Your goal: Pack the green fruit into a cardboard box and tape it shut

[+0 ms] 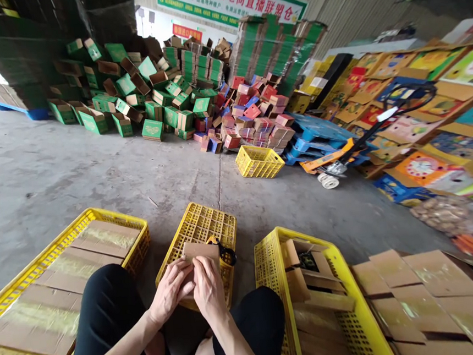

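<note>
A small brown cardboard box [200, 250] rests on an upturned yellow crate [211, 219] between my knees. My left hand [170, 292] grips its left side, fingers bent over the near edge. On the box's top, my right hand [208, 288] presses with curled fingers, its fingertips close to the left hand's. Both hands cover much of the box's near part. Just right of the box lies what looks like a tape dispenser [227, 255], black with an orange part. In a yellow crate [269, 263] at my right, an open-flapped carton [297, 282] holds something dark.
Taped cartons [55, 282] fill a long yellow crate [94, 212] on my left. More flat-topped cartons [422, 283] stand at the far right. Ahead are a yellow crate [260, 161], a pallet jack [342, 157], blue pallets [319, 129] and heaped green boxes [153, 129].
</note>
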Demonstrator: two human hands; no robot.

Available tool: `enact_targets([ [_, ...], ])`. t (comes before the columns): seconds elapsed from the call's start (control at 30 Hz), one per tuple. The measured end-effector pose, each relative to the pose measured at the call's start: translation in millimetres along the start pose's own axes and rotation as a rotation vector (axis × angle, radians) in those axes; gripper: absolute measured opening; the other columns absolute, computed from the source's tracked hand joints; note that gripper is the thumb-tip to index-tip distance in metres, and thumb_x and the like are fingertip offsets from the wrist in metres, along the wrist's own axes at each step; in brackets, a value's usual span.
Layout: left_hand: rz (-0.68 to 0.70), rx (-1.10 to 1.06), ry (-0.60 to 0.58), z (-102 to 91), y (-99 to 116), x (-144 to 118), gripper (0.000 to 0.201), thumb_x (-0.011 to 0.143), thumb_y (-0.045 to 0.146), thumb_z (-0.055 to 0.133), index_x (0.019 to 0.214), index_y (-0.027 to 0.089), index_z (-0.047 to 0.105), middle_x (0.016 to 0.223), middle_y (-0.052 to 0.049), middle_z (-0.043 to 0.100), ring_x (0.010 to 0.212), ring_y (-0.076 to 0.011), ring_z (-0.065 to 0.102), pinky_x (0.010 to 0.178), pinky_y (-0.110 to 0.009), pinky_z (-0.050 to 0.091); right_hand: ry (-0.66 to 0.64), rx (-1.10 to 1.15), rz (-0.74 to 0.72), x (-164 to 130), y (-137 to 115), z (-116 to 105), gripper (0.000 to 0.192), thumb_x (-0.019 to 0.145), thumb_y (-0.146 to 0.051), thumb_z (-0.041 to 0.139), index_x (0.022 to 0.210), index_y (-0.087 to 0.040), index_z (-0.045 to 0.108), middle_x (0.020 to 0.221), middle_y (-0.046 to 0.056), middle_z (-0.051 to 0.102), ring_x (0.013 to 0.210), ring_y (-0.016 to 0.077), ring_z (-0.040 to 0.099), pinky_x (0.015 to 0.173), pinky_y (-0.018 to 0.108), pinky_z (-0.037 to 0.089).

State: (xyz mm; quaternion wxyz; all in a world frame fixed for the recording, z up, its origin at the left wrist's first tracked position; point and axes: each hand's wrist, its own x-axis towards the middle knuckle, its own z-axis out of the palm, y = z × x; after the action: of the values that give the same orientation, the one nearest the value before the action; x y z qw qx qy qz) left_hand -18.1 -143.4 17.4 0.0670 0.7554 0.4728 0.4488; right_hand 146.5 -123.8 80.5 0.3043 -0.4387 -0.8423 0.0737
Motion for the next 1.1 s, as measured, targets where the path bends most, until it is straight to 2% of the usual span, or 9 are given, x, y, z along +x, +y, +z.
enact_targets([
  [0.17, -0.075, -0.034, 0.039, -0.5, -3.7, -16.2, 0.038, 0.106, 0.047, 0.056, 0.132, 0.022, 0.068, 0.130, -0.013, 0.069, 0.127, -0.0276, 0.063, 0.108, -0.042, 0.056, -0.037, 0.056, -0.014, 11.3, -1.0, -0.2, 0.038, 0.102, -0.007, 0.043, 0.132, -0.018, 0.063, 0.120, 0.011, 0.068, 0.110, 0.0239, 0.064, 0.100, 0.038, 0.055],
  [0.37, -0.064, -0.026, 0.024, 5.7, -7.3, -35.4, 0.048, 0.105, 0.052, 0.055, 0.143, 0.023, 0.061, 0.143, -0.015, 0.065, 0.137, -0.0311, 0.058, 0.111, -0.048, 0.055, -0.065, -0.051, 0.003, 14.4, -6.1, -3.1, 0.037, 0.104, -0.014, 0.048, 0.135, -0.025, 0.065, 0.116, 0.009, 0.064, 0.101, 0.0220, 0.062, 0.091, 0.035, 0.054],
  [0.63, -0.055, -0.043, -0.017, -0.5, -8.9, -37.6, 0.038, 0.107, 0.043, 0.054, 0.137, 0.022, 0.062, 0.141, -0.013, 0.065, 0.139, -0.0293, 0.056, 0.113, -0.046, 0.055, -0.072, -0.102, 0.031, 19.6, -13.5, -6.4, 0.040, 0.105, -0.017, 0.050, 0.138, -0.032, 0.066, 0.115, 0.008, 0.066, 0.098, 0.0237, 0.062, 0.088, 0.039, 0.055],
  [0.83, -0.050, -0.071, -0.018, -4.9, -9.7, -36.4, 0.035, 0.107, 0.038, 0.057, 0.139, 0.025, 0.059, 0.139, -0.011, 0.065, 0.134, -0.0271, 0.060, 0.110, -0.046, 0.057, -0.122, 0.036, -0.046, -2.6, -16.9, -18.7, 0.046, 0.103, -0.014, 0.048, 0.147, -0.024, 0.060, 0.133, 0.009, 0.068, 0.122, 0.0242, 0.062, 0.107, 0.040, 0.056],
  [0.97, -0.019, -0.058, -0.022, -6.3, -11.3, -34.9, 0.035, 0.107, 0.039, 0.057, 0.139, 0.026, 0.060, 0.136, -0.010, 0.067, 0.132, -0.0273, 0.061, 0.109, -0.045, 0.057, -0.126, 0.000, -0.040, -28.8, -17.5, -24.3, 0.050, 0.103, -0.016, 0.050, 0.152, -0.021, 0.056, 0.145, 0.009, 0.065, 0.131, 0.0263, 0.061, 0.113, 0.045, 0.055],
  [1.1, 0.021, -0.036, -0.026, -9.1, -12.1, -29.5, 0.034, 0.106, 0.041, 0.057, 0.136, 0.025, 0.063, 0.134, -0.010, 0.068, 0.130, -0.0275, 0.063, 0.107, -0.044, 0.059, -0.076, -0.065, 0.003, -48.7, -5.0, -28.9, 0.051, 0.105, -0.019, 0.051, 0.155, -0.025, 0.054, 0.149, 0.008, 0.064, 0.136, 0.0265, 0.060, 0.115, 0.047, 0.055],
])
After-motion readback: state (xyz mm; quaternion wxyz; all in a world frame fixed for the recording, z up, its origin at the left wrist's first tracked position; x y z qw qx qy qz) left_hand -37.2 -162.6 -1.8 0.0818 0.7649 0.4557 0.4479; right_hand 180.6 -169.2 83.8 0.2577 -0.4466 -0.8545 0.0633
